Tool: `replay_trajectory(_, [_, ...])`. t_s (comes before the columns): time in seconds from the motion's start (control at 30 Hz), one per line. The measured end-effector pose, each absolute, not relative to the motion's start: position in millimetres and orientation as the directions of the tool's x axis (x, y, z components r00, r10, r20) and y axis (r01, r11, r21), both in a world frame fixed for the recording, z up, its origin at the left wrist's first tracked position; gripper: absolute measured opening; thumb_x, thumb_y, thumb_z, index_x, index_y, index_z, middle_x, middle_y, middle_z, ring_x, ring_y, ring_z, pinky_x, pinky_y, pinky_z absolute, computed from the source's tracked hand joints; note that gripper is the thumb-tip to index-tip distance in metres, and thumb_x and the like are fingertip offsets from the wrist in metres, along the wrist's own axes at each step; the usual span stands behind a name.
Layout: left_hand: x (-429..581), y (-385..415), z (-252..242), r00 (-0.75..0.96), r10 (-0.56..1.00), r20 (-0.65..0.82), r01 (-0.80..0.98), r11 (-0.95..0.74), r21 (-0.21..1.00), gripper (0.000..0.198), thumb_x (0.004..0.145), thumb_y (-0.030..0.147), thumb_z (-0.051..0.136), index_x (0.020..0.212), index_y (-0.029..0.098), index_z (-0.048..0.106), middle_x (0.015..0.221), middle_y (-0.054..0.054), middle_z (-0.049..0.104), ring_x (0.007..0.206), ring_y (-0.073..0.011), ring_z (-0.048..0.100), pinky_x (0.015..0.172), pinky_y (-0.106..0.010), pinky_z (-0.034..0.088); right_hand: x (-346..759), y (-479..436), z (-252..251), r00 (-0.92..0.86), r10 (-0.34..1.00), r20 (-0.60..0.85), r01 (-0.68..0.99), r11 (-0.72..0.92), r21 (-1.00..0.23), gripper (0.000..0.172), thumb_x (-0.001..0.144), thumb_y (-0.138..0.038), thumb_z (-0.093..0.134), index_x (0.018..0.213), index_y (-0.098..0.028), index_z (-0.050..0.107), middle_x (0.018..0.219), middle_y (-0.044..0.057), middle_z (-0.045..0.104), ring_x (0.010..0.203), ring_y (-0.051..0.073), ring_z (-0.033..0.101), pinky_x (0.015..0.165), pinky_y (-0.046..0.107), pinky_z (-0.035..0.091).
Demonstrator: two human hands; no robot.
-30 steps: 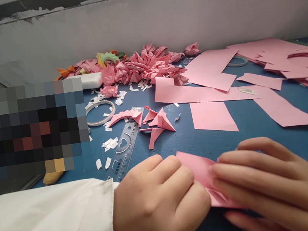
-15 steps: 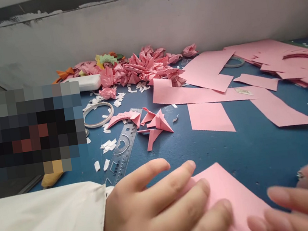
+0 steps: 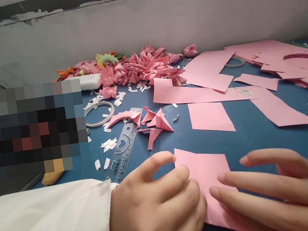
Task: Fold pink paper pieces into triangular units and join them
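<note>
A pink sheet of paper [image 3: 205, 177] lies at the front of the table between my two hands. My left hand [image 3: 157, 203] has its fingers curled over the sheet's left edge, gripping it; the thumb is hidden. From the right, my right hand [image 3: 284, 189] reaches over the sheet with fingers apart and stretched out, the tips over its right side. Behind the left hand lie folded pink paper pieces [image 3: 157, 122] and a clear plastic ruler [image 3: 125, 144].
Crumpled and folded pink paper [image 3: 138, 68] is heaped by the wall. A tape roll [image 3: 99, 114] and white scraps [image 3: 109, 144] lie at left. A pink square [image 3: 210, 117], strips and a stack of pink sheets [image 3: 301, 60] cover the right. Pixels mask the far left.
The sheet has turned and shifted left, its corner no longer pointing away. My left fingers have curled in from lying flat. My right hand has moved left, over the sheet.
</note>
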State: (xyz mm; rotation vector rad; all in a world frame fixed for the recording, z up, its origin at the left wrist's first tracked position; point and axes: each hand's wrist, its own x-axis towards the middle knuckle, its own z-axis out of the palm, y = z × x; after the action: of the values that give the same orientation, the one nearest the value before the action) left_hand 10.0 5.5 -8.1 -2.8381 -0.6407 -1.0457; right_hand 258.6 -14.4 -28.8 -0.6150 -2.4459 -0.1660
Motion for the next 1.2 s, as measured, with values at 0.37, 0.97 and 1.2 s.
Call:
replay_trajectory(0.37, [12,9,-1,0.799,0.385,0.461,0.287,-0.919,0.270,0.048,0.111,0.011,0.038,0.076,0.013,0.070,0.066,-0.001,0.064,0.060,-0.0157,0.055,0.057,-0.035,0.040,256,-2,-18,-0.754,0.403,0.519,0.372,0.913,-0.169,0.026,0.103,-0.010,0.050,0.085,-0.021,0.065,0.076,0.000,0.072,0.073,0.016,0.070,0.080,0.035,0.056])
replay_trajectory(0.97, [4,18,3,0.753,0.455,0.475,0.428,-0.887,0.172,0.022,0.109,0.019,0.051,0.097,0.011,0.069,0.093,-0.006,0.073,0.086,-0.0220,0.064,0.075,-0.039,0.050,259,-2,-21,-0.784,0.381,0.491,0.445,0.896,0.015,0.038,0.109,-0.005,0.029,0.125,-0.013,0.063,0.081,0.000,0.068,0.074,0.018,0.059,0.086,0.042,0.042])
replay_trajectory(1.2, [0,13,3,0.836,0.338,0.432,0.350,-0.935,0.056,0.039,0.109,0.004,0.034,0.102,0.006,0.072,0.100,-0.009,0.079,0.088,-0.0229,0.072,0.067,-0.041,0.049,256,6,-16,-0.789,0.394,0.472,0.435,0.900,-0.024,0.024,0.110,-0.008,0.041,0.106,-0.011,0.065,0.074,-0.003,0.054,0.066,0.015,0.046,0.075,0.037,0.040])
